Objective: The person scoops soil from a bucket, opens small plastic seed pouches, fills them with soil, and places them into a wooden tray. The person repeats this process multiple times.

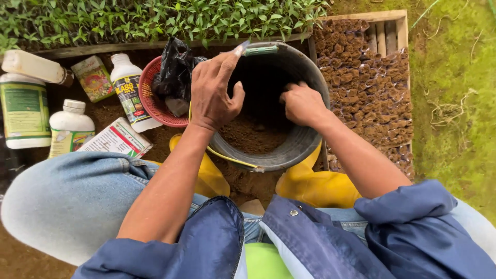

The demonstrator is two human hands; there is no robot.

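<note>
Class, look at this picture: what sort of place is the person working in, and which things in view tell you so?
Most likely an outdoor plant nursery. Green seedlings grow in a bed, a wooden tray holds rows of small soil plugs, and both hands, left hand and right hand, reach into a bucket of soil.

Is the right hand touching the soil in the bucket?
Cannot tell. In the head view the right hand reaches inside the bucket above the soil, fingertips hidden in shadow.

Soft overcast daylight, faint shadows, sharp centre, wide-angle stretch at edges.
</note>
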